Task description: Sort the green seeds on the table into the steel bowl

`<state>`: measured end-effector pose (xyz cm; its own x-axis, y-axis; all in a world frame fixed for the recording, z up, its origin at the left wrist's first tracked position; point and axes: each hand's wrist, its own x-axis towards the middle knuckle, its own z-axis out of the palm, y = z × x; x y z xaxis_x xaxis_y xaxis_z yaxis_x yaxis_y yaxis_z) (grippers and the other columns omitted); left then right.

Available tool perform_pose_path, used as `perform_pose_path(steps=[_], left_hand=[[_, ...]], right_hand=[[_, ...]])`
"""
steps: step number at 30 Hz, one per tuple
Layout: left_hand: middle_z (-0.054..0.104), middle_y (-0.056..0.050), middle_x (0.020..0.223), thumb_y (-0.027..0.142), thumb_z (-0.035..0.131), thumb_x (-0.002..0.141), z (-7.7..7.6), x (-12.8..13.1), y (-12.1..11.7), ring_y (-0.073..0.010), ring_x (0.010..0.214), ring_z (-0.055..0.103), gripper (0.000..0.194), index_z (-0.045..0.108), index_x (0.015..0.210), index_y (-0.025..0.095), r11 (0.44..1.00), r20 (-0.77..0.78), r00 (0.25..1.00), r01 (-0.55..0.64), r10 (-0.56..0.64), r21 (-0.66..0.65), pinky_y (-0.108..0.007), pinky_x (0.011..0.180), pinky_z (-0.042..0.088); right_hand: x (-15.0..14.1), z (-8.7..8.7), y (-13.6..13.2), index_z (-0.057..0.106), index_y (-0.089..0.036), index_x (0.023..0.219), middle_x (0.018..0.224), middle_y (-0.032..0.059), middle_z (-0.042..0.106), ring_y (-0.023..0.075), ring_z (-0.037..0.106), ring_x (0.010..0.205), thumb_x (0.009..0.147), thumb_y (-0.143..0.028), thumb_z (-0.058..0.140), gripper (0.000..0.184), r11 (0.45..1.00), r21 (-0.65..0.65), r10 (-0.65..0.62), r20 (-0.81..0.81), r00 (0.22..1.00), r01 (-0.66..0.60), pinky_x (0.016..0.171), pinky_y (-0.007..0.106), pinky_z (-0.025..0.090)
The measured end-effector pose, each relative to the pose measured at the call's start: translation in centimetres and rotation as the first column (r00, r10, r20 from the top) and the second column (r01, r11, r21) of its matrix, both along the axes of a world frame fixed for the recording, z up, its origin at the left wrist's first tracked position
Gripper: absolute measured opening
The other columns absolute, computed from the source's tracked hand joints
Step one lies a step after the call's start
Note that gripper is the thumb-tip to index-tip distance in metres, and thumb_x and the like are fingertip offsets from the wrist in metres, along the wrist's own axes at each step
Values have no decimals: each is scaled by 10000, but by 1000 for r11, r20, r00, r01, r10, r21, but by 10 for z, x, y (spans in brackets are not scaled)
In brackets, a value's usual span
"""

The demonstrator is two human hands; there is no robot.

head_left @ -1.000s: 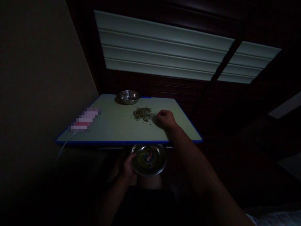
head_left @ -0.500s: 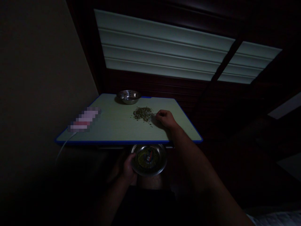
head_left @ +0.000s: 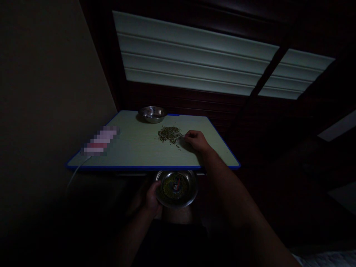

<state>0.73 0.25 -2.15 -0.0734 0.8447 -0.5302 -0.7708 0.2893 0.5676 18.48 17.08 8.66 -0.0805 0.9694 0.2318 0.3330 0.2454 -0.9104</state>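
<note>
A heap of small green-brown grains (head_left: 169,134) lies on a pale tabletop with a blue rim (head_left: 133,152). My right hand (head_left: 197,140) rests on the table just right of the heap, fingers curled together at its edge, near a few stray grains. My left hand (head_left: 151,198) grips the left rim of a steel bowl (head_left: 177,188) held below the table's front edge. The bowl has grains in it and a small dark object with a red spot.
A second steel bowl (head_left: 152,114) stands at the table's far edge. A blurred pink-white item (head_left: 100,141) lies at the left with a white cable (head_left: 75,172) hanging off the front. A wall is at left, slatted panels behind. The room is dim.
My right hand has crept slightly left, closer to the heap. The left hand and its bowl have stayed in place.
</note>
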Motion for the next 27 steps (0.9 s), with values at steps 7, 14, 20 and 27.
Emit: perform_pose_path(steps=[7, 14, 20, 27], left_hand=[[748, -89, 676, 301, 670, 640, 0, 0, 0, -316, 816, 722, 157, 719, 690, 161, 1000, -14, 1000, 4, -4, 0, -391, 749, 577], [761, -89, 711, 309, 672, 636, 0, 0, 0, -320, 834, 722, 170, 723, 710, 165, 1000, -22, 1000, -4, 4, 1, -395, 749, 579], [759, -87, 711, 305, 670, 641, 0, -1, 0, -301, 802, 723, 195, 729, 736, 145, 1000, -21, 1000, 4, -4, 7, -377, 727, 580], [760, -98, 719, 288, 667, 641, 2, 1, 0, -322, 827, 725, 171, 725, 728, 152, 1000, 6, 1000, -6, 6, -17, -402, 750, 581]], right_hand=[[1, 0, -2, 636, -169, 608, 556, -10, 572, 105, 459, 536, 557, -333, 673, 175, 994, -72, 84, -10, 996, -84, 523, 246, 361], [3, 1, -4, 651, -159, 617, 541, -9, 559, 105, 448, 510, 517, -321, 713, 200, 974, -151, 164, -25, 986, -166, 509, 254, 335], [0, 4, -4, 618, -165, 589, 518, -21, 545, 97, 437, 503, 533, -317, 664, 168, 992, -116, 41, -30, 999, -45, 494, 240, 332], [0, 0, 0, 600, -172, 600, 579, -10, 575, 110, 471, 554, 581, -324, 624, 156, 1000, -26, -1, -14, 1000, 1, 553, 252, 367]])
